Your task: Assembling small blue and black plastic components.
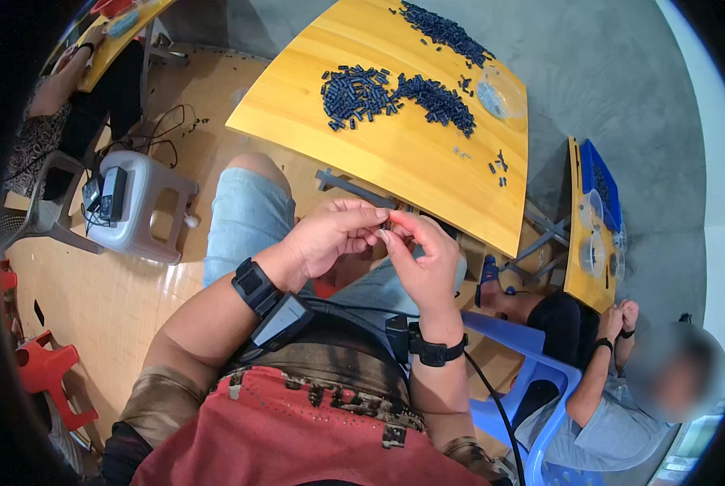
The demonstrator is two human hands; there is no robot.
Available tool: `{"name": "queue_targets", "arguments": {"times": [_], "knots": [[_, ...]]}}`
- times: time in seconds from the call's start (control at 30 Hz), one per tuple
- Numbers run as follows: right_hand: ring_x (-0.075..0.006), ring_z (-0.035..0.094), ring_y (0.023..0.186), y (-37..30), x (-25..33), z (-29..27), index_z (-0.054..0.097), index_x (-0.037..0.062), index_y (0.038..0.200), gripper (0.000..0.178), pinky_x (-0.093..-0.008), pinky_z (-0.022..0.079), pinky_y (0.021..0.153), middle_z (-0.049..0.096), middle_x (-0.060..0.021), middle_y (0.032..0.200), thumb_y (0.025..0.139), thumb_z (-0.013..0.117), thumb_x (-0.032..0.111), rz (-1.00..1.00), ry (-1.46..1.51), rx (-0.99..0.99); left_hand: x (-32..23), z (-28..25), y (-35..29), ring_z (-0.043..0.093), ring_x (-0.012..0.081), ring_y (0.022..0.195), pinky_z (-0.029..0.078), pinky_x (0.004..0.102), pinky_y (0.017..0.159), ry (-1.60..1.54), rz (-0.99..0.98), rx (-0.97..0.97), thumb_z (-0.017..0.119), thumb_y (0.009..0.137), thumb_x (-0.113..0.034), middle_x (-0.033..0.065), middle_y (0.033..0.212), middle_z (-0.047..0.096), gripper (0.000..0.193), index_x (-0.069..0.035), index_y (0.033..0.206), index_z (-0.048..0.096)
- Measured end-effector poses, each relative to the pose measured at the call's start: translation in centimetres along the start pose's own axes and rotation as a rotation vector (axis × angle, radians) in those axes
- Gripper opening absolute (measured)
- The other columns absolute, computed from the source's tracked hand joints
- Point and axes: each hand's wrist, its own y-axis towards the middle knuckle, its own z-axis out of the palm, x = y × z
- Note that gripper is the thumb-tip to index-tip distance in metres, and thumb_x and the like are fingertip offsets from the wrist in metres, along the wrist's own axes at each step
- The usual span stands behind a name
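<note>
Head view: my left hand (330, 236) and right hand (420, 259) meet, fingertips pinching a small part (387, 226), long axis unreadable; dark pieces (357, 95) ahead on table (289, 101), left nearer.

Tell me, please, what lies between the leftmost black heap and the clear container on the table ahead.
In the head view, another black heap lies there, with loose black pieces near the container.

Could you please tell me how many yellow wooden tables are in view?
3: the large table ahead, the partly cut-off table at upper left, and the narrow table at right. Others may be hidden.
</note>
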Motion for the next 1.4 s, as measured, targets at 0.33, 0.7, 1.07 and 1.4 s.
{"name": "queue_targets", "arguments": {"times": [0.33, 0.7, 1.07, 1.4], "knots": [[-0.0128, 0.06, 0.064, 0.2, -0.1, -0.1, 0.064, -0.0001, 0.086, 0.01, -0.0223, 0.046, 0.055, 0.063, -0.0084, 0.077, 0.076, 0.066, 0.002, -0.009, -0.053, -0.002, 0.0, -0.3, 0.3, 0.055, 0.0084, 0.064, 0.045, 0.0188, 0.058, -0.055, -0.036, 0.044, 0.056, 0.089, -0.019, 0.0019, 0.075, 0.062, 0.013, -0.006, 0.086, 0.06], [-0.0156, 0.056, 0.06, 0.3, -0.1, -0.1, 0.063, -0.0004, 0.084, 0.008, -0.0243, 0.044, 0.055, 0.06, -0.0093, 0.072, 0.077, 0.064, 0.001, 0.02, -0.061, -0.062, 0.2, -0.9, 0.4, 0.058, 0.008, 0.066, 0.047, 0.0191, 0.06, -0.033, -0.047, 0.064, 0.057, 0.088, -0.018, 0.0032, 0.08, 0.064, 0.013, -0.006, 0.087, 0.062], [-0.0169, 0.057, 0.061, 0.2, -0.4, 0.3, 0.063, -0.0001, 0.088, 0.012, -0.0254, 0.045, 0.054, 0.059, -0.0093, 0.072, 0.076, 0.065, 0.001, -0.001, -0.067, -0.067, 0.1, -0.6, 0.2, 0.059, 0.0081, 0.071, 0.048, 0.0191, 0.064, 0.008, -0.045, 0.042, 0.058, 0.087, -0.017, 0.0038, 0.084, 0.065, 0.014, -0.004, 0.089, 0.062], [-0.0215, 0.056, 0.067, 0.0, -1.6, 0.4, 0.062, 0.0013, 0.094, 0.027, -0.0304, 0.047, 0.059, 0.057, -0.0093, 0.073, 0.068, 0.069, 0.004, -0.039, -0.156, 0.023, 0.3, -0.4, 0.4, 0.056, 0.0037, 0.07, 0.044, 0.017, 0.066, 0.095, -0.053, -0.003, 0.061, 0.086, -0.022, -0.0012, 0.084, 0.064, 0.017, -0.006, 0.092, 0.064]]}}
